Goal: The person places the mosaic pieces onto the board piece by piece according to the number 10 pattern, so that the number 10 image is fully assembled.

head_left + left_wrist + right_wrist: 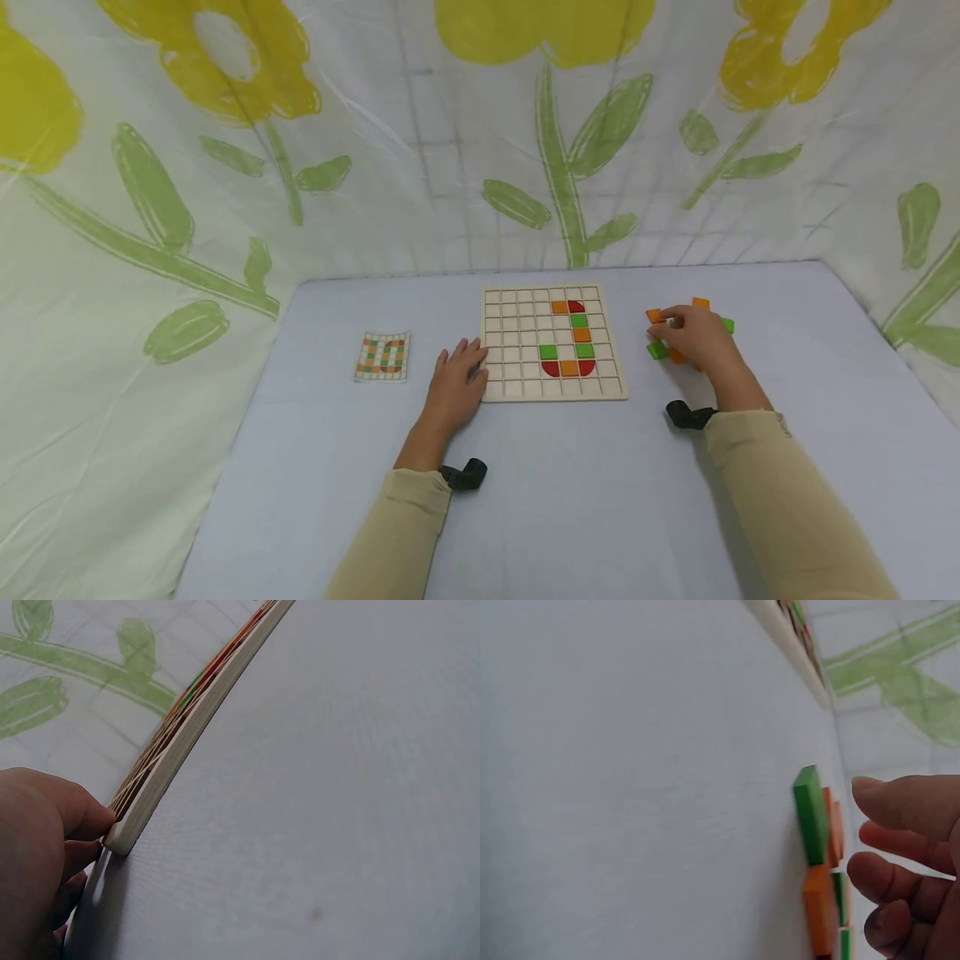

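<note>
one hand, the left hand (454, 390), fingers loosely spread, is touching the square pale-wood grid board (517, 333), probably steadying it; the right hand (696, 335), thumb and fingers narrowly parted, is hovering at loose orange-and-green square tiles (657, 350) right of it.

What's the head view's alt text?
A person's left hand touches the left edge of a grid board bearing red, orange and green tiles; the right hand is over loose orange and green tiles. A patterned card lies farther left.

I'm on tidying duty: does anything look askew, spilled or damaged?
Nothing stands out: the placed tiles sit neatly on the board, and loose tiles by the right hand, though scattered, show no visible damage.
</note>
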`<move>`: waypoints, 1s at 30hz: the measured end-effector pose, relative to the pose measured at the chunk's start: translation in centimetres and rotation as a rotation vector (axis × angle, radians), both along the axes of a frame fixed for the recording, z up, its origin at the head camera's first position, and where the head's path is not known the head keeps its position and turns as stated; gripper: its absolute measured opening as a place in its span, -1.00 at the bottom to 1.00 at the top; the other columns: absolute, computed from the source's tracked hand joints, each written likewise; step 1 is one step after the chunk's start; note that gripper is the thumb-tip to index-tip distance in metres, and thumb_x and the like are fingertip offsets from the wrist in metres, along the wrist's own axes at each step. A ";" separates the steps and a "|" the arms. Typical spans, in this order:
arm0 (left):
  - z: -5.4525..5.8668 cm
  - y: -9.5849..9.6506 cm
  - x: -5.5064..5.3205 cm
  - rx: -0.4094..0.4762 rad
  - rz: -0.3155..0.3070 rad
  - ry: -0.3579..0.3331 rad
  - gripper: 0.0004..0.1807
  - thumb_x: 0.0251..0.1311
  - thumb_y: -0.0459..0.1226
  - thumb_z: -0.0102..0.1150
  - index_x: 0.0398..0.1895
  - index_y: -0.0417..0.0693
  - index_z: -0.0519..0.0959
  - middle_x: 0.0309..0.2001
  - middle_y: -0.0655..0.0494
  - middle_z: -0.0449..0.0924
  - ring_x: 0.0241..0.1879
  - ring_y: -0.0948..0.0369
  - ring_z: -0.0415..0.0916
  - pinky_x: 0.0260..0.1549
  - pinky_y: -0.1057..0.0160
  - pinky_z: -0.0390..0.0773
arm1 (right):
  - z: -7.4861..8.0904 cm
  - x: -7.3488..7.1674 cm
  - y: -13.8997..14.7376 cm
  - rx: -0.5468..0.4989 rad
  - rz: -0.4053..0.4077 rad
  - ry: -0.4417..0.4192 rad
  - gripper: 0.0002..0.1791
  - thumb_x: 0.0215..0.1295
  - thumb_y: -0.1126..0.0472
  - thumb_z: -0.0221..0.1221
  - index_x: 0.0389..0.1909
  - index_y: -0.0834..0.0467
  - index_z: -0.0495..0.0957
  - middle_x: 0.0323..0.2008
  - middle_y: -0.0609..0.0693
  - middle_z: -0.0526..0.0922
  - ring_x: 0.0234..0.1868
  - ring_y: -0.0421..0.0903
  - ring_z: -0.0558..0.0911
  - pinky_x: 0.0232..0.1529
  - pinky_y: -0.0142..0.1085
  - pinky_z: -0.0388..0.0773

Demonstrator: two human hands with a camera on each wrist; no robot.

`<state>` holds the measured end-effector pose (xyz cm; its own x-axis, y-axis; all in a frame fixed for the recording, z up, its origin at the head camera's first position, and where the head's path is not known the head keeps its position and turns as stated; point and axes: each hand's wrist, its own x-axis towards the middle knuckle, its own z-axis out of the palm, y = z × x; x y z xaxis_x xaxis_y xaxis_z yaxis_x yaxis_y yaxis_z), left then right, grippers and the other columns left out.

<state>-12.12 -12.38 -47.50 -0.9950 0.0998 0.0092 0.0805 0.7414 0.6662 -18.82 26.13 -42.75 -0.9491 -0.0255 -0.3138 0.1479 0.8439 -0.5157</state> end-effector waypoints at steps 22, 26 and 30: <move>-0.2 0.0 0.0 -0.002 0.009 -0.011 -0.52 0.40 -0.17 0.02 0.37 0.01 0.43 0.47 0.19 0.25 0.53 0.21 0.00 0.55 0.09 -0.21 | -1.3 -0.2 -0.3 0.025 0.041 0.081 -0.50 0.35 0.01 0.19 0.20 0.21 0.51 -0.11 0.25 0.55 -0.25 0.07 0.52 -0.36 -0.25 0.47; -0.4 0.0 -0.1 -0.002 0.012 -0.011 -0.52 0.40 -0.17 0.01 0.37 0.02 0.43 0.47 0.20 0.24 0.53 0.22 0.00 0.55 0.09 -0.21 | -1.2 -0.2 -0.4 0.030 0.030 0.077 -0.48 0.32 0.00 0.21 0.17 0.25 0.52 -0.13 0.24 0.52 -0.24 0.08 0.50 -0.35 -0.23 0.46; -0.3 0.1 -0.1 -0.003 0.015 -0.010 -0.52 0.41 -0.17 0.01 0.37 0.03 0.42 0.47 0.20 0.24 0.54 0.22 -0.01 0.55 0.09 -0.21 | -1.3 -0.3 -0.5 0.042 0.027 0.076 -0.48 0.33 0.00 0.21 0.14 0.28 0.52 -0.11 0.25 0.51 -0.18 0.12 0.47 -0.29 -0.17 0.47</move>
<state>-12.18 -12.32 -47.84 -0.9964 0.0849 -0.0015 0.0625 0.7443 0.6649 -19.13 25.61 -44.04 -0.9694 -0.0398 -0.2422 0.0865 0.8682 -0.4886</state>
